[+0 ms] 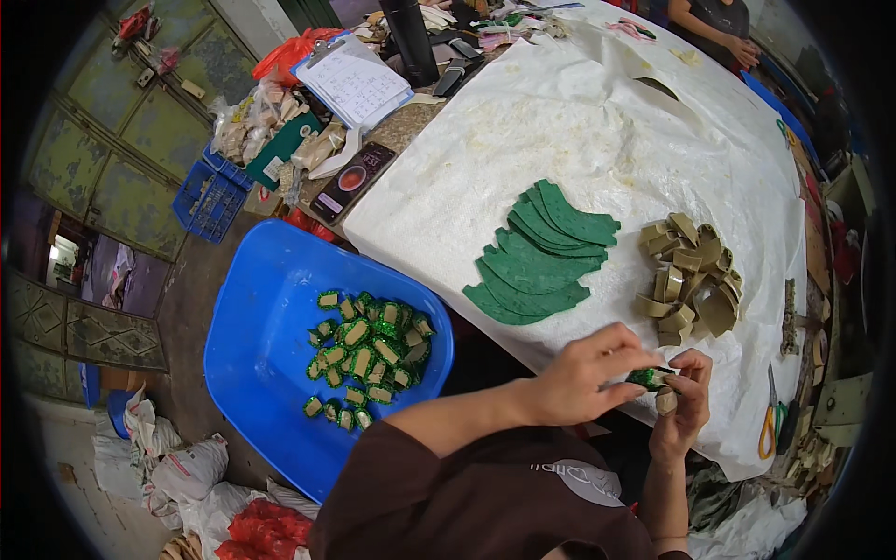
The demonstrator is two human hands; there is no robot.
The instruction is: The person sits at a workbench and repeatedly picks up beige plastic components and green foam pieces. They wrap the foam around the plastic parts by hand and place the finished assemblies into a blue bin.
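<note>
Near the table's front edge, both my hands are closed on a small green glittery block with a pale beige part; it looks like a shoe heel. My left hand pinches its left side between thumb and fingers. My right hand grips it from the right, its fingers hiding part of it. Beyond my hands lies a fanned stack of curved green sheet pieces. Right of that is a heap of curved olive-beige pieces. To the left, a blue plastic tub holds many green glittery blocks with beige faces.
A white sheet covers the table. A phone, a clipboard and a black bottle stand along its left side. Orange-handled scissors lie at the right edge. Another person is at the far right; bags lie lower left.
</note>
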